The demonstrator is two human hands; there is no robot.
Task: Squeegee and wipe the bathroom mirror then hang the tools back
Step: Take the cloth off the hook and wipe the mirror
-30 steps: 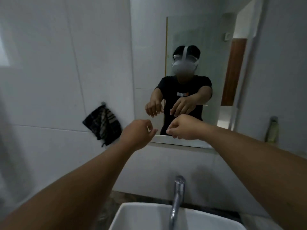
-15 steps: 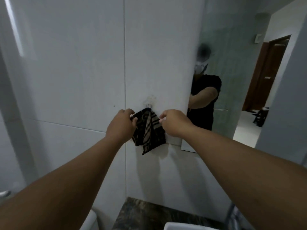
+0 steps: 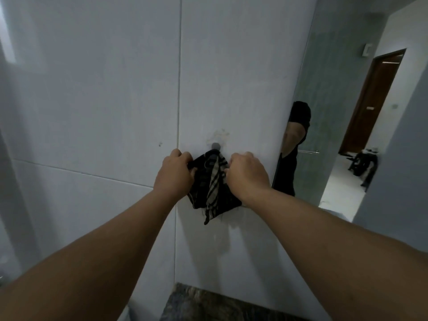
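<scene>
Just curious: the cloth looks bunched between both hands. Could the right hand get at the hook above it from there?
Probably yes. The hook sits bare on the wall just above the cloth, and the right hand grips the cloth's edge right beside it with nothing between.

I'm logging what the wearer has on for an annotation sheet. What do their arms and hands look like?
Both forearms are bare right up to the frame edge, no sleeves showing. The left hand and right hand wear no gloves, and no watch, ring or wristband shows.
</scene>
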